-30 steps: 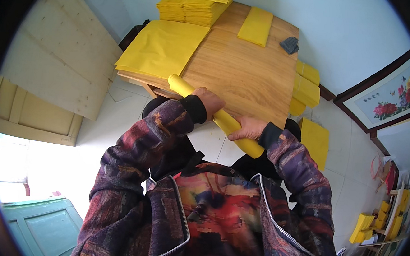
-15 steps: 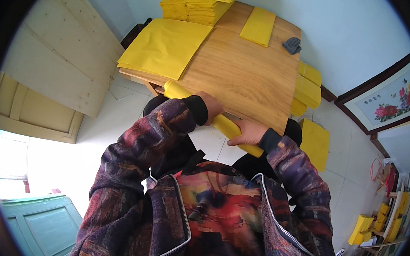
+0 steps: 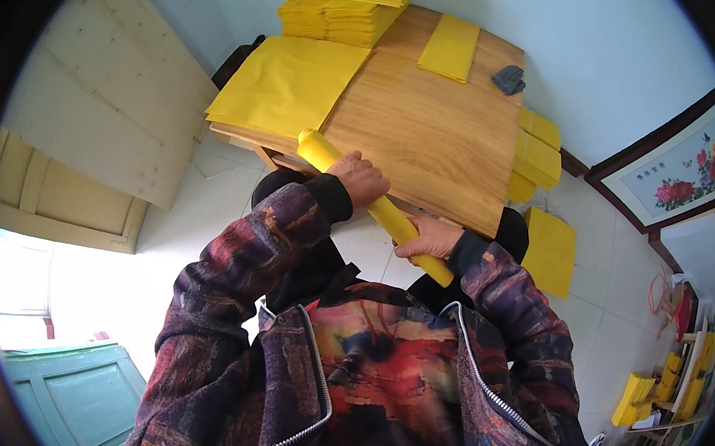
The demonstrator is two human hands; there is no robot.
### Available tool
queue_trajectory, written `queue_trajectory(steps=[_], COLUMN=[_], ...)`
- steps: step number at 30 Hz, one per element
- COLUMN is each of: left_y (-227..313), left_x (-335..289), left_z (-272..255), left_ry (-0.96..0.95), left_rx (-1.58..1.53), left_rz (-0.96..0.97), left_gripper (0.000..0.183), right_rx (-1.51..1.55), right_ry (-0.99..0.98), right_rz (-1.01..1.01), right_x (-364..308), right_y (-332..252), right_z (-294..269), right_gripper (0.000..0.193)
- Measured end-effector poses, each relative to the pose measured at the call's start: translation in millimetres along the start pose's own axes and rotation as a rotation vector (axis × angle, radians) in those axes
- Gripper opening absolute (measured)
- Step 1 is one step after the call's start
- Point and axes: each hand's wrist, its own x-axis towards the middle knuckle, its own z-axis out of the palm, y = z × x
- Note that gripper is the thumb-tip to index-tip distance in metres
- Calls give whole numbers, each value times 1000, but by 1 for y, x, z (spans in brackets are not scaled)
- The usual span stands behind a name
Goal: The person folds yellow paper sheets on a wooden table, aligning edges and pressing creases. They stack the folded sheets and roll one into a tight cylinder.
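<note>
Two bare hands grip a tight, cylindrical roll of matte yellow sheet material (image 3: 392, 217) at the near edge of a light-brown wooden table (image 3: 430, 137); clock directions are taken from the midpoint between the hands. The roll lies aslant in front of the person, one end toward ten o'clock, the other between four and five. The left hand (image 3: 360, 180) closes over its upper half, knuckles up, fingers wrapped around it; the right hand (image 3: 433, 236) clasps the lower part, thumb across the top — its other fingers are largely hidden. Whether the roll touches the table edge cannot be told from this angle.

The material appears papery or felt-like: probably light, fairly firm once rolled, not very slippery, yet liable to crease or spring loose. A full-palm grasp at two well-separated places — as here — should suit it, without hard pinching at the ends.

On the table, flat square yellow sheets (image 3: 289, 81) lie between ten and eleven o'clock, a tall stack of folded yellow sheets (image 3: 343, 19) at eleven, a flat yellow strip (image 3: 450, 47) just past twelve, and a crumpled grey cloth-like item (image 3: 508, 79) at one.
</note>
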Motion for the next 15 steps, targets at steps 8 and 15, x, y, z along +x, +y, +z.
queue_trajectory(steps=[8,15], left_y=[6,6], left_x=[-2,-1], left_z=[-4,1], left_ry=[-281,-327], left_rx=[-82,-85], left_rz=[-199,-311], left_gripper=[15,15], right_rx=[-911,-915], right_ry=[604,708], right_rz=[-90,-192], right_x=[-9,-2], right_y=[-19,-15], right_z=[20,23], right_gripper=[41,38])
